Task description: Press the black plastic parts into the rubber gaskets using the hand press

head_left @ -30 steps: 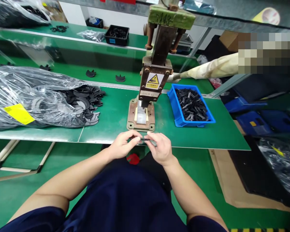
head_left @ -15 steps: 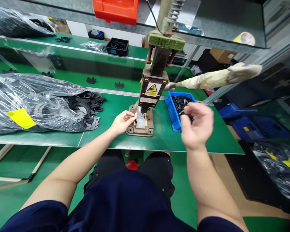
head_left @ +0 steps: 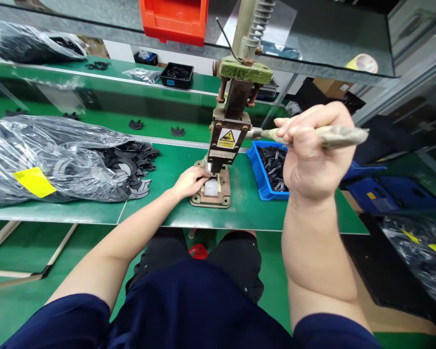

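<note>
My right hand (head_left: 312, 150) is closed around the wrapped lever handle (head_left: 343, 137) of a hand press (head_left: 225, 140). At the press base (head_left: 210, 199), my left hand (head_left: 192, 182) pinches a small black part (head_left: 212, 177) under the ram, its fingertips hiding most of that piece. A pale metal block (head_left: 211, 188) sits on the base just in front of the fingers. Right of the press, a blue bin (head_left: 260, 175) holds many small black parts (head_left: 273, 165).
On the left a plastic bag (head_left: 61, 160) spills black curved pieces (head_left: 131, 167) onto the green bench (head_left: 167, 213). Two curved pieces lie behind the rail, one of them a notched piece (head_left: 178, 131). An orange bin (head_left: 174, 22) sits on the shelf above.
My right hand has risen from beside the blue bin and closed on the lever, which now sits lower. My left hand has moved slightly forward and right, bringing the black part under the ram.
</note>
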Motion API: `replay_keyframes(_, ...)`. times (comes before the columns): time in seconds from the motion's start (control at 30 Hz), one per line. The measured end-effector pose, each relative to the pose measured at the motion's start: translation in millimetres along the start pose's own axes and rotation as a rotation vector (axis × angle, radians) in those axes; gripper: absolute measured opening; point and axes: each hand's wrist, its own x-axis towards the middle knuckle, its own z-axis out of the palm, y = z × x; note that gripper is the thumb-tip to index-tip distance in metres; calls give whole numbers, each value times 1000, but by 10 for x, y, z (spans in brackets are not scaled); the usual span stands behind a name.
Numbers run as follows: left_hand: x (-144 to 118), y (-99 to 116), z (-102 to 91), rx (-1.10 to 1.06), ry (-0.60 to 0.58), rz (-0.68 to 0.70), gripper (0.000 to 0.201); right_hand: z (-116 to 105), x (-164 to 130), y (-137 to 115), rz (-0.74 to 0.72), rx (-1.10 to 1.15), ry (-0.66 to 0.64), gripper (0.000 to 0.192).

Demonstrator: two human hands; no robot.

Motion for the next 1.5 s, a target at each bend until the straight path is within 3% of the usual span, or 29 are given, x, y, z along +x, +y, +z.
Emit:
replay_keyframes(0.17,43,33,-42,23,-56,26,20,71,-445,-53,-17,-22,18,33)
replay_keyframes(0.4,3,-19,10,13,-8,29,20,46,-1226,130,-61,-149,11,13)
replay_keyframes(0.63,-123,25,-89,28,-61,38,29,21,-1399,193,-67,-191,5,9)
replay_keyframes(0.77,-327,-94,-467,173,-38,-69,32,-5,-1380,192,-74,-222,-12,3)
replay_keyframes(0.97,-704,-513,-1508,674,1,-485,40,139,-1400,296,-87,-182,166,11)
replay_keyframes(1.07,-743,-688,-1878,832,-53,-612,51,227,-1413,327,-109,-138,275,14)
replay_keyframes(1.17,-620,-853,-2003,841,-187,-573,60,233,-1417,338,-106,-141,274,14)
replay_keyframes(1.33,-315,-1104,-1947,837,-393,-552,55,167,-1417,317,-83,-171,211,9)
replay_keyframes(1.5,-153,-1196,-1973,832,-494,-533,51,166,-1415,307,-109,-166,194,12)
